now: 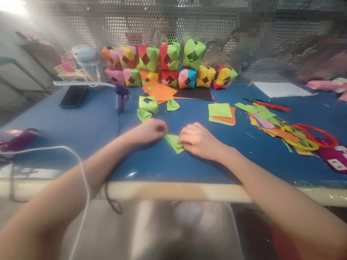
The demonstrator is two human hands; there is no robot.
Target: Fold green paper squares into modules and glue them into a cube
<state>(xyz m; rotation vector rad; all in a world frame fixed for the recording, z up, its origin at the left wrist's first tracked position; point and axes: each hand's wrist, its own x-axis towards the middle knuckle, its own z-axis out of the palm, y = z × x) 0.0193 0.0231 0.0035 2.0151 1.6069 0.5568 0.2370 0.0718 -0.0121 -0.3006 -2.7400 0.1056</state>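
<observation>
A folded green paper (174, 143) lies on the blue table between my two hands. My left hand (152, 130) is closed at the paper's left corner, fingers curled. On its right side, my right hand (199, 141) grips the paper with bent fingers. Just beyond my left hand sit a partly joined green paper piece (148, 104) and a folded green piece (144, 115). Another small green fold (172, 105) stands a little to the right. A stack of square papers (220, 111), green on top, lies beyond my right hand.
Two rows of coloured paper cubes (170, 56) stand against a perforated metal screen. Right: paper scraps (267, 117), scissors (300, 139), a red pen (276, 106). Left: a phone (73, 96), a glue gun (120, 98). A white cable (82, 173) crosses over my left arm.
</observation>
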